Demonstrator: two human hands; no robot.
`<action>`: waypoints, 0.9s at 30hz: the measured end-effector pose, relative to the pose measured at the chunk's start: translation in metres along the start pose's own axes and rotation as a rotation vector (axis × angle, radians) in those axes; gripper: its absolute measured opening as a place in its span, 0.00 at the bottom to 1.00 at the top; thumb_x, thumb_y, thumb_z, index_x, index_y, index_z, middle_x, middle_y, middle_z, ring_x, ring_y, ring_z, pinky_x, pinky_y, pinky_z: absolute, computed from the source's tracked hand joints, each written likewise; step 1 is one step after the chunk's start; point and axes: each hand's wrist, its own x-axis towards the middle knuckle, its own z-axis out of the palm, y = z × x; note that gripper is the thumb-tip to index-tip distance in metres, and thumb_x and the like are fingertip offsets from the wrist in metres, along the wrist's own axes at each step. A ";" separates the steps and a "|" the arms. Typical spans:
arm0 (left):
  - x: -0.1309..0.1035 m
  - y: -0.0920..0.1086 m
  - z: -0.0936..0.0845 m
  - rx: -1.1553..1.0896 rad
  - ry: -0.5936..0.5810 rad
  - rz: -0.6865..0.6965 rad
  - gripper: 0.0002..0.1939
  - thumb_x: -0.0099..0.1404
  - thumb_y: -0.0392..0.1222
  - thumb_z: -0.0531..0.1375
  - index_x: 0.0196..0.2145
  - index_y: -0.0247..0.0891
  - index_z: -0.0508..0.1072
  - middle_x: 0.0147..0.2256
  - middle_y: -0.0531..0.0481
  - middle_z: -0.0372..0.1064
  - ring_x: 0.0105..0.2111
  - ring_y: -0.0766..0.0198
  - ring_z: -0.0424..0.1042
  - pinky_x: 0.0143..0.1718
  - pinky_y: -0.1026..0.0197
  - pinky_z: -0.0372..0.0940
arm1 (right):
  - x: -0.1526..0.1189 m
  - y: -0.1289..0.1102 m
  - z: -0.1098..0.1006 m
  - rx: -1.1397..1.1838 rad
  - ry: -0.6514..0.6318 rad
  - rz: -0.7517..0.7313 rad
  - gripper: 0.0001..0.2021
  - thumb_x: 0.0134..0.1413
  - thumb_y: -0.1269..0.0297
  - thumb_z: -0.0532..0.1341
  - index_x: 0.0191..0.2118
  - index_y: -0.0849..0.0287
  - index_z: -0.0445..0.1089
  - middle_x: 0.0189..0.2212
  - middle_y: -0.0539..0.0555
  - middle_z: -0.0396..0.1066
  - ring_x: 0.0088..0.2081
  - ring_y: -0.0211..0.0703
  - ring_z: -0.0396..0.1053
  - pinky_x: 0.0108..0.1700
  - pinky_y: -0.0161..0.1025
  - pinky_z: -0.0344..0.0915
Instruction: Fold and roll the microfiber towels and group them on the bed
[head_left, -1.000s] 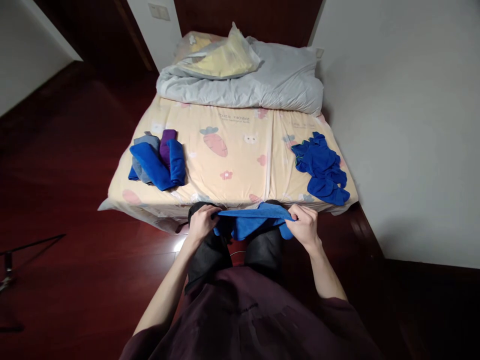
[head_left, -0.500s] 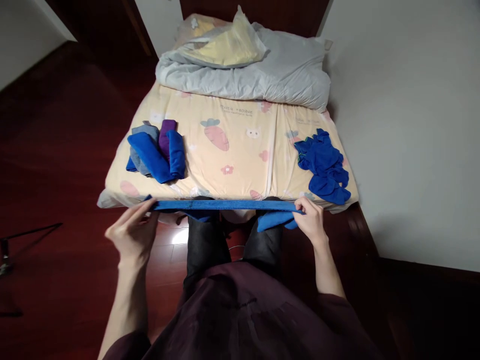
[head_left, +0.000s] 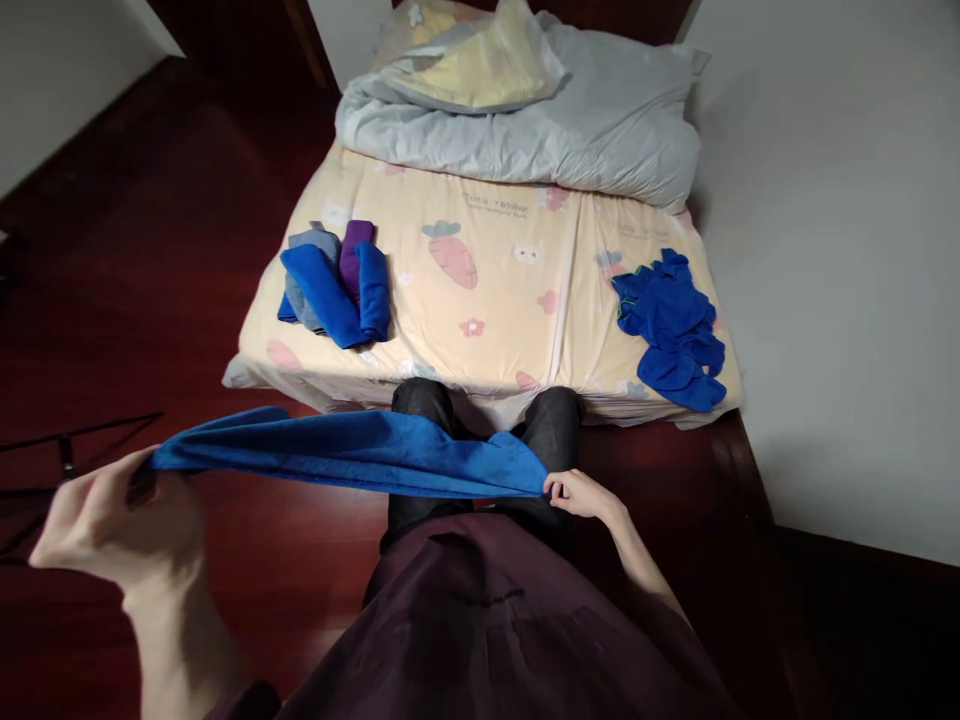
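Observation:
A blue towel stretches sideways above my legs, in front of the bed. My left hand is closed on its left end, at the lower left. At its right end, near my right knee, the fingers of my right hand pinch the edge. Between the hands the cloth hangs in loose lengthwise folds. On the left of the bed lie folded cloths: a blue one, a purple one and a grey one. A crumpled pile of blue cloths rests on the right side.
The bed has a cream sheet with carrot prints. A grey quilt and a pale yellow pillow are bunched at its far end. A white wall stands to the right, and a thin black stand to the left.
My left hand has moved left and nearer, and my right hand slightly left and nearer. The towel, earlier a taut narrow band, now shows wider and slopes across.

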 end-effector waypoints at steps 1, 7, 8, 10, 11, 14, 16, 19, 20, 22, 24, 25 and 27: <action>-0.002 0.002 -0.001 0.050 0.064 0.012 0.07 0.44 0.48 0.59 0.20 0.45 0.68 0.21 0.52 0.55 0.31 0.51 0.68 0.47 0.40 0.68 | 0.002 0.001 0.004 0.030 -0.012 -0.007 0.12 0.59 0.69 0.67 0.48 0.54 0.81 0.36 0.49 0.82 0.33 0.38 0.76 0.39 0.32 0.65; -0.011 -0.002 -0.002 0.091 0.160 0.052 0.07 0.43 0.49 0.58 0.18 0.44 0.70 0.21 0.51 0.60 0.25 0.58 0.63 0.37 0.50 0.66 | 0.010 -0.010 0.012 -0.107 0.049 0.014 0.07 0.64 0.65 0.67 0.46 0.52 0.82 0.34 0.48 0.81 0.33 0.39 0.75 0.37 0.33 0.61; -0.013 -0.006 -0.002 0.088 0.149 0.057 0.07 0.44 0.48 0.57 0.19 0.44 0.71 0.22 0.50 0.62 0.26 0.58 0.63 0.37 0.51 0.66 | 0.011 -0.012 0.012 -0.150 0.072 0.011 0.08 0.66 0.66 0.65 0.45 0.52 0.82 0.34 0.48 0.81 0.35 0.39 0.76 0.38 0.33 0.61; -0.019 -0.017 -0.004 0.089 0.134 0.056 0.08 0.44 0.47 0.55 0.19 0.43 0.72 0.23 0.49 0.64 0.26 0.58 0.64 0.36 0.52 0.65 | 0.013 -0.015 0.012 -0.242 0.110 -0.006 0.09 0.67 0.69 0.63 0.44 0.52 0.82 0.36 0.50 0.80 0.39 0.41 0.77 0.41 0.34 0.63; -0.022 -0.022 -0.005 0.090 0.129 0.052 0.09 0.44 0.46 0.54 0.19 0.43 0.73 0.23 0.49 0.64 0.26 0.58 0.65 0.36 0.52 0.65 | 0.014 -0.016 0.013 -0.287 0.123 -0.019 0.09 0.66 0.70 0.64 0.44 0.52 0.82 0.38 0.51 0.80 0.42 0.42 0.78 0.43 0.35 0.64; -0.033 -0.036 -0.010 0.110 0.102 0.030 0.09 0.45 0.45 0.54 0.21 0.43 0.74 0.25 0.49 0.66 0.26 0.58 0.65 0.37 0.52 0.66 | 0.017 -0.017 0.015 -0.385 0.141 -0.071 0.08 0.62 0.73 0.66 0.42 0.55 0.81 0.46 0.55 0.78 0.49 0.46 0.77 0.50 0.37 0.67; -0.038 -0.042 -0.015 0.143 0.085 0.019 0.07 0.48 0.44 0.56 0.23 0.44 0.73 0.26 0.49 0.65 0.26 0.58 0.64 0.37 0.53 0.66 | 0.019 -0.019 0.014 -0.419 0.166 -0.119 0.06 0.64 0.73 0.66 0.40 0.56 0.80 0.47 0.57 0.78 0.51 0.49 0.75 0.53 0.40 0.69; -0.041 -0.043 -0.021 0.209 0.065 0.008 0.04 0.51 0.43 0.57 0.24 0.44 0.70 0.24 0.52 0.60 0.25 0.60 0.60 0.34 0.56 0.63 | 0.022 -0.021 0.002 -0.341 0.270 -0.213 0.08 0.70 0.70 0.60 0.42 0.56 0.77 0.45 0.58 0.78 0.49 0.49 0.75 0.54 0.43 0.70; -0.039 -0.043 -0.023 0.225 0.055 0.012 0.02 0.51 0.42 0.57 0.25 0.44 0.69 0.24 0.52 0.59 0.24 0.60 0.58 0.33 0.57 0.61 | 0.023 -0.021 -0.007 -0.273 0.320 -0.235 0.09 0.71 0.69 0.58 0.44 0.56 0.76 0.44 0.57 0.78 0.48 0.48 0.76 0.53 0.42 0.70; -0.033 -0.042 -0.025 0.242 0.049 0.020 0.01 0.51 0.39 0.56 0.25 0.43 0.67 0.23 0.54 0.57 0.23 0.61 0.56 0.32 0.59 0.58 | 0.021 -0.019 -0.030 -0.118 0.430 -0.238 0.10 0.73 0.65 0.55 0.46 0.56 0.75 0.42 0.56 0.79 0.42 0.46 0.77 0.48 0.40 0.72; -0.022 -0.042 -0.025 0.251 0.057 0.019 0.02 0.52 0.38 0.57 0.24 0.42 0.66 0.22 0.55 0.56 0.23 0.62 0.56 0.31 0.61 0.56 | 0.016 -0.017 -0.063 -0.017 0.553 -0.210 0.11 0.73 0.61 0.55 0.46 0.57 0.74 0.37 0.54 0.78 0.34 0.43 0.76 0.41 0.39 0.72; -0.016 -0.042 -0.025 0.254 0.066 0.016 0.03 0.52 0.38 0.58 0.22 0.42 0.66 0.21 0.55 0.56 0.23 0.63 0.56 0.31 0.62 0.56 | 0.011 -0.016 -0.082 0.003 0.621 -0.202 0.11 0.72 0.60 0.56 0.46 0.57 0.75 0.35 0.54 0.78 0.31 0.43 0.75 0.38 0.38 0.72; -0.003 -0.041 -0.024 0.250 0.062 0.029 0.07 0.54 0.39 0.62 0.20 0.41 0.68 0.21 0.55 0.59 0.23 0.64 0.57 0.30 0.63 0.57 | -0.001 -0.015 -0.121 -0.021 0.760 -0.215 0.13 0.71 0.57 0.57 0.46 0.58 0.76 0.35 0.55 0.78 0.28 0.42 0.73 0.36 0.39 0.72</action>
